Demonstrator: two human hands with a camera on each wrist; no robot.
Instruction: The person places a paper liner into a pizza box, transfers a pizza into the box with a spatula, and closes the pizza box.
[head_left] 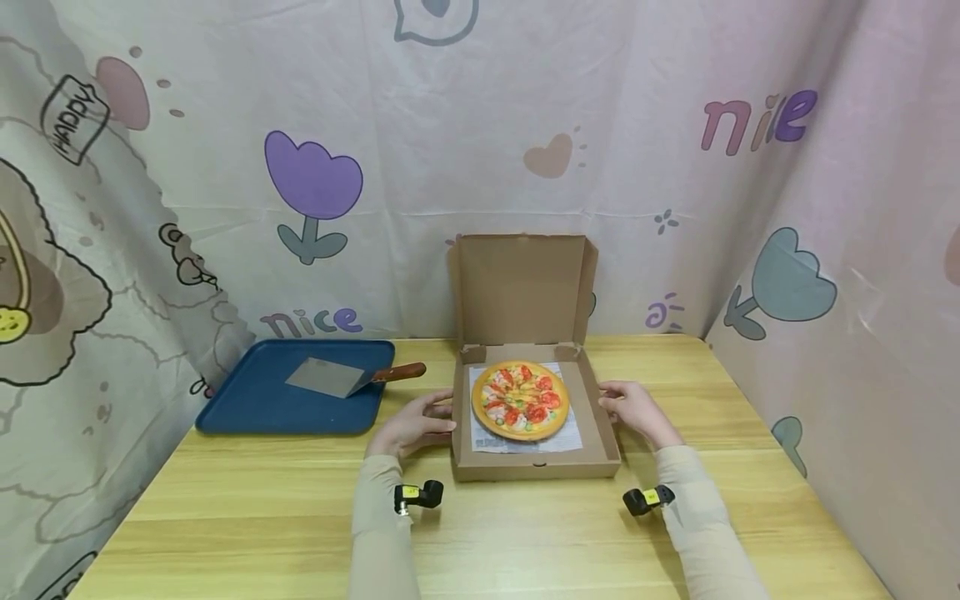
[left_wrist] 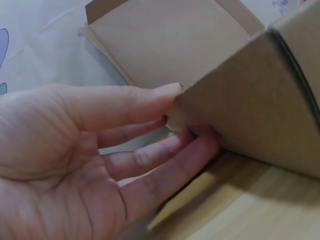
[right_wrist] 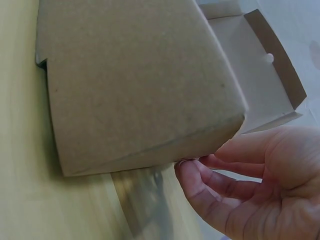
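An open cardboard pizza box [head_left: 536, 469] sits in front of me in the head view, its lid [head_left: 522, 287] raised at the back. Inside it, a round pizza [head_left: 520, 400] with red and green toppings lies on a sheet of printed paper [head_left: 573, 429]. My left hand [head_left: 412, 423] grips the box's left side; in the left wrist view, the thumb is on the side wall and fingertips [left_wrist: 207, 137] are tucked at the bottom edge. My right hand [head_left: 637, 408] holds the right side, with fingers [right_wrist: 192, 182] at the lower edge in the right wrist view.
Left of the box lies a blue tray [head_left: 262, 408]. A spatula [head_left: 326, 377] with a metal blade rests on it, its wooden handle reaching past the tray's right edge. Behind the wooden table [head_left: 225, 517] hangs a printed curtain [head_left: 450, 108], also along both sides.
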